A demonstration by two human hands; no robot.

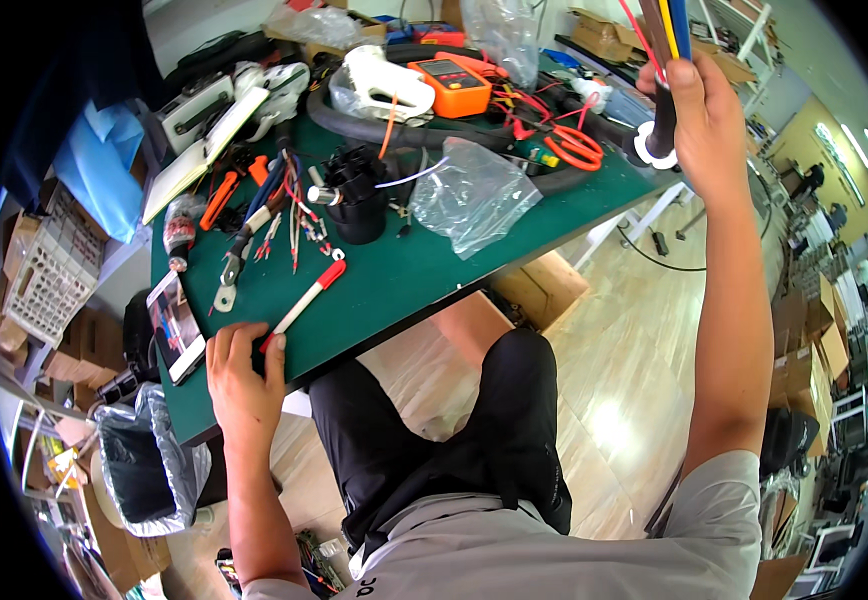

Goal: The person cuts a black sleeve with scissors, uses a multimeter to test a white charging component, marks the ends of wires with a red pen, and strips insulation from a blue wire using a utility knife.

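My right hand [699, 115], raised at the upper right, is closed round a thick black cable [663, 122]. Red, brown, yellow and blue wires [670, 30] come out above my fingers. A white ring [655, 146] sits round the cable below them. My left hand [244, 370] rests at the table's near left edge, fingers laid on the top and thumb apart. Between its thumb and forefinger lies the tail of a slim white tool with red ends [306, 302]; no firm grip shows. A phone [176, 325] lies just left of that hand.
On the green table [384, 300] are a black round connector housing [356, 195], a clear plastic bag [476, 195], orange-handled scissors [575, 148], an orange multimeter [451, 86] and loose wires. A lined bin [149, 460] stands at the left, with an open wooden drawer [544, 285] under the table.
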